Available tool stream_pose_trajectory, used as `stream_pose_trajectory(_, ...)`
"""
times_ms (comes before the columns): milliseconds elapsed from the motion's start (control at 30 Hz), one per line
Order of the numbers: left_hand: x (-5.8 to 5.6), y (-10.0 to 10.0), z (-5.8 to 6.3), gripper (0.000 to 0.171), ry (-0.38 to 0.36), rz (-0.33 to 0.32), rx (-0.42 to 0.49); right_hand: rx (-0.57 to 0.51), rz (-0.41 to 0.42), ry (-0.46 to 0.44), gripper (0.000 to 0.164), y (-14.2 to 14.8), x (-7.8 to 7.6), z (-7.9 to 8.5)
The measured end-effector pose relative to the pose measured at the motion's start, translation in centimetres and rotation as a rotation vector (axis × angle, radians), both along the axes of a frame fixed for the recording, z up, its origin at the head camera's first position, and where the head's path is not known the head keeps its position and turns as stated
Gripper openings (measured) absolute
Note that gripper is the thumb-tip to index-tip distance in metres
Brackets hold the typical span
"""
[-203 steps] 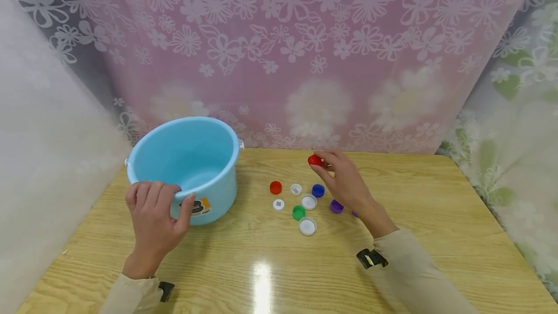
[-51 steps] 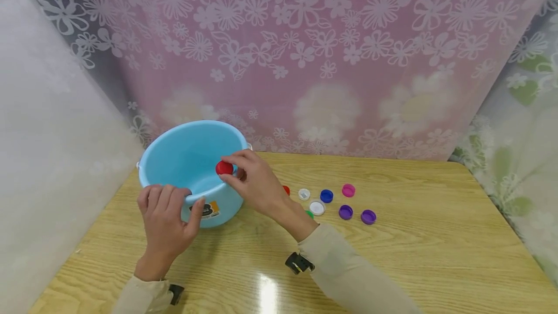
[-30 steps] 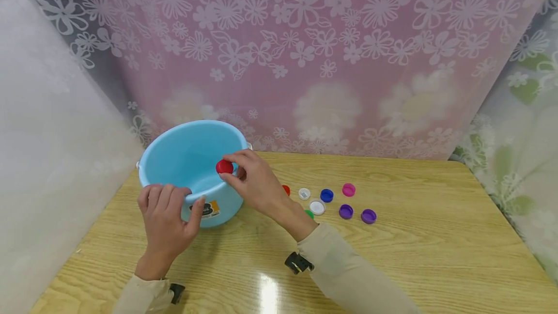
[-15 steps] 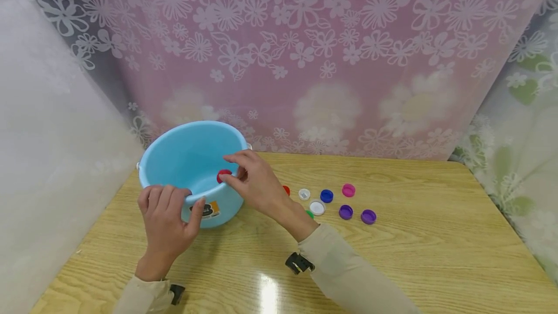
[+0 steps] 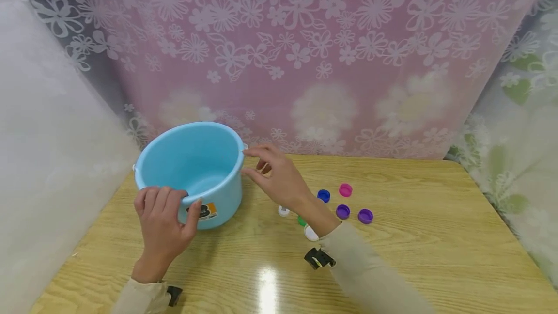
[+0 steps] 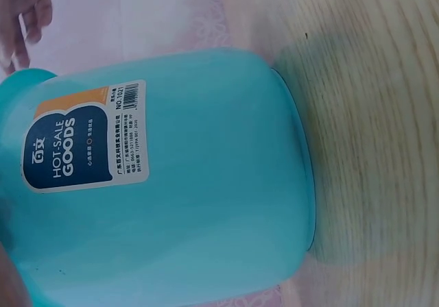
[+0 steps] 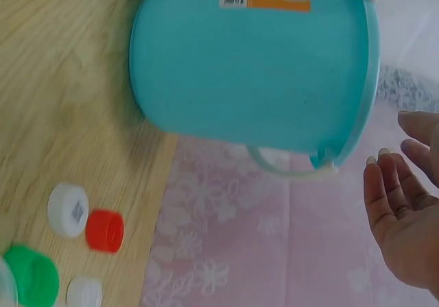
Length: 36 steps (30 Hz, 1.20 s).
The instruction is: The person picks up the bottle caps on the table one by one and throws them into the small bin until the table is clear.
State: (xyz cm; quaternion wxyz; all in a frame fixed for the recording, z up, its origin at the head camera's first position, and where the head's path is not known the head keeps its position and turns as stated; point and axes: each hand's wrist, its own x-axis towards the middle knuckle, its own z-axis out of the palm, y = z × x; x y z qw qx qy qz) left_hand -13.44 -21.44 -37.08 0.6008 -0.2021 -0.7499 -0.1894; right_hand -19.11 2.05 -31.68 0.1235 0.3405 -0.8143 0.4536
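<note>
At the left of the table stands a light blue bucket (image 5: 228, 197) with a paper label (image 6: 86, 136) on its side. My left hand (image 5: 163, 224) grips the bucket's near rim, fingers over the inside and thumb outside. Just right of the rim my right hand (image 5: 281, 178) hovers, finger and thumb apart, holding nothing. The right wrist view shows that hand (image 7: 405, 218) near the bucket's mouth, with loosely bent fingers. Under the right forearm lie a white cap (image 5: 284, 211) and a green cap (image 5: 302, 221). No cap can be seen in the visible inside of the bucket.
Rightward lie a blue cap (image 5: 323, 196), a pink cap (image 5: 346, 190) and two purple caps (image 5: 343, 211). A red cap (image 7: 105, 231) shows only in the wrist views. A flowered pink curtain (image 5: 322, 62) hangs behind the wooden table (image 5: 436, 236).
My right hand carried a red cap over the bucket, let it drop inside, and has drawn back to the right. The left hand stays on the rim.
</note>
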Motion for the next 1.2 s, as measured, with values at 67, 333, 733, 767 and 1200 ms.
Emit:
stream_pose_trajectory(67, -0.1, 0.1, 0.0, 0.046, -0.002, 0.000, 0.006, 0.007, -0.025, 0.004, 0.036, 1.1, -0.3, 0.0)
stream_pose_trajectory(333, -0.1, 0.1, 0.1, 0.047, 0.010, 0.001, 0.026, 0.092, -0.124, -0.041, 0.039, 5.8, -1.5, -1.2)
stream_pose_trajectory(733, -0.1, 0.4, 0.2, 0.048, 0.021, -0.013, 0.036, 0.283, -0.293, -0.112, 0.034, 14.4, -2.1, -4.2)
stream_pose_trajectory(767, -0.1, 0.4, 0.2, 0.048, 0.020, -0.012, 0.036, 0.296, -0.297, -0.127, 0.034, 15.0, -2.1, -4.4)
stream_pose_trajectory(1200, 0.0, 0.6, 0.2, 0.049, 0.007, -0.009, 0.039, 0.484, -0.233, -0.236, 0.034, 22.1, -1.2, -7.3)
